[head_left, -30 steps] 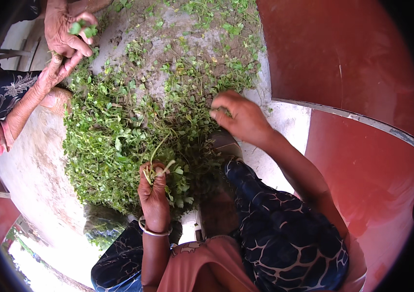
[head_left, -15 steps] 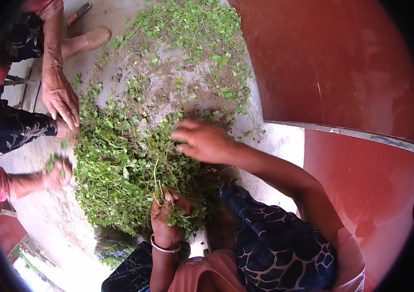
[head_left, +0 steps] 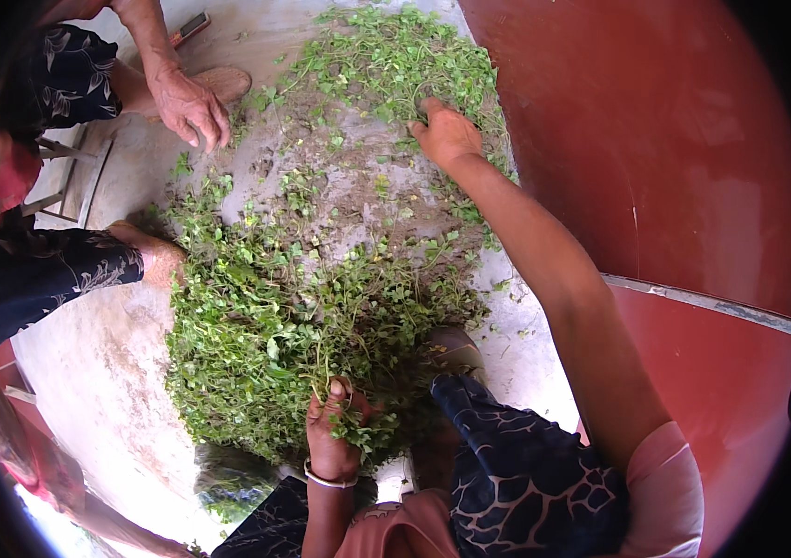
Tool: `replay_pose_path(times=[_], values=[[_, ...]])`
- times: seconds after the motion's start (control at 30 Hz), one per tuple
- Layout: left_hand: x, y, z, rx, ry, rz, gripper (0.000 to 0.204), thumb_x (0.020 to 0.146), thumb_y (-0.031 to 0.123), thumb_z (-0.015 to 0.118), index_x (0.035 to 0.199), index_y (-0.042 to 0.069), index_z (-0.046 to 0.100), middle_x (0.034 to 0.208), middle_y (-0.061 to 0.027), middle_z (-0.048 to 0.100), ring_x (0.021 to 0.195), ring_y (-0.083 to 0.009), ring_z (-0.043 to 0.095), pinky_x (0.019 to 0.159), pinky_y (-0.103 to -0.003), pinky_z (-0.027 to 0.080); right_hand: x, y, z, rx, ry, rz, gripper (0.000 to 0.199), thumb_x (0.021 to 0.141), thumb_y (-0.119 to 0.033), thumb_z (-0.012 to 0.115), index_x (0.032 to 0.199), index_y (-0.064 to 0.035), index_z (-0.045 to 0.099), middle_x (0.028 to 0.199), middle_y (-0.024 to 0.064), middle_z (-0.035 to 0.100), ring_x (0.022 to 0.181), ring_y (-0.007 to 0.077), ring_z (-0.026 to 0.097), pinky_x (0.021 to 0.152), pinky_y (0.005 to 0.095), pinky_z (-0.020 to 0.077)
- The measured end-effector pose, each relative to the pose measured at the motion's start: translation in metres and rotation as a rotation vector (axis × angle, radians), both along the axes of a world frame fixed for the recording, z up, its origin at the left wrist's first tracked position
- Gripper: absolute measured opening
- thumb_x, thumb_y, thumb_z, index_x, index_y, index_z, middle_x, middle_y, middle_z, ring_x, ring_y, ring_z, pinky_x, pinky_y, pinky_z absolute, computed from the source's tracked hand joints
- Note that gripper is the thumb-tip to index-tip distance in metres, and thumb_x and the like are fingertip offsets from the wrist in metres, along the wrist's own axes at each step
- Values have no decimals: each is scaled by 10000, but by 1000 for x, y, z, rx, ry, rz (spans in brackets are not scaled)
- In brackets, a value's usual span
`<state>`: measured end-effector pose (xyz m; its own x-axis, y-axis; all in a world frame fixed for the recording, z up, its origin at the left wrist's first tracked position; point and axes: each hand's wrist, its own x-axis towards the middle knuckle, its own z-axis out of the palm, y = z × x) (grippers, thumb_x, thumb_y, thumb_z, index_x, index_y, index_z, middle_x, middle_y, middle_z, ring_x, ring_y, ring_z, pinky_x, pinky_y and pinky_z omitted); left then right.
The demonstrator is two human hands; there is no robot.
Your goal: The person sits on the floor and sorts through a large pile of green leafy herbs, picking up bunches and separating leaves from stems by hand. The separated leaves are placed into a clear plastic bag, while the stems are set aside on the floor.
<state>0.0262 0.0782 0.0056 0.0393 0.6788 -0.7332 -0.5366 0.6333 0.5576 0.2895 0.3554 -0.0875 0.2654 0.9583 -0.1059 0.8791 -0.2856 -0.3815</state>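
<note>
A bunch of leafy green stems (head_left: 365, 430) sits in my left hand (head_left: 333, 432), whose fingers are closed around it. That hand is low over the near edge of a large heap of leafy greens (head_left: 237, 344). My right hand (head_left: 451, 135) is stretched far forward over another spread of greens (head_left: 414, 60), with thumb and forefinger apart; its other fingers are partly hidden. I see nothing held in it. Loose leaves and soil (head_left: 340, 200) lie between the two heaps.
A co-worker sits at the left; one hand (head_left: 193, 107) hangs over the floor and the other arm (head_left: 102, 516) reaches toward the lower left. Their shoes (head_left: 223, 84) border the greens. A red panel (head_left: 637, 139) stands at the right. A dark phone-like object (head_left: 191, 28) lies at the back.
My right hand has moved from above the near heap to the far greens. My left hand still holds its stems. The co-worker's lower hand has drawn away from the heap toward the lower left.
</note>
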Motion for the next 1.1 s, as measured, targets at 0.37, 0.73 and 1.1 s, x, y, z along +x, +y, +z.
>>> replay_pose_path(times=[0.37,0.73,1.1], values=[[-13,-12,-6,-56,-19,21,201,890,293,610,850,107,545,587,-8,488,518,-120,452,561,-293,431,22,-127,22,-317,912,-38,182,876,-190,624,1002,-59,613,783,0,602,620,72,544,537,227,441],[-5,-21,-8,-121,61,18,227,877,305,621,786,133,506,588,33,404,524,-108,397,481,-268,315,42,-169,13,48,182,60,202,825,-186,607,1000,-87,619,990,150,626,859,342,610,753,393,484],[-1,-17,-13,-91,63,-72,270,893,351,579,776,130,480,593,27,405,537,-107,395,499,-261,324,33,-117,6,-179,273,18,246,818,-272,633,956,-69,609,845,157,647,817,331,622,724,411,483]])
